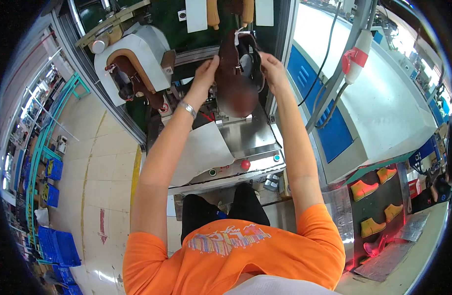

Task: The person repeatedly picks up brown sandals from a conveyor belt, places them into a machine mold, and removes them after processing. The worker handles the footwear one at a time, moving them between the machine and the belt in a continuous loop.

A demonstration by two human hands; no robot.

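A dark brown leather shoe upper (231,69) sits over the middle of the machine, its rounded toe toward me and its opening facing up. My left hand (205,77) grips its left edge, thumb near the rim. On the opposite side my right hand (273,73) has its fingers closed on the upper's right edge. The toe part is blurred, and what lies beneath it is mostly hidden. To the left, a second brown shoe upper (127,78) rests against a white machine head (157,46) with a tan curved pad (140,73).
A metal plate (253,135) lies below the upper, with a red button (245,164) and green button (276,158) at the machine's front edge. A red-and-white plug (355,58) hangs on the right. Several yellow and orange boot pieces (372,227) lie under red light.
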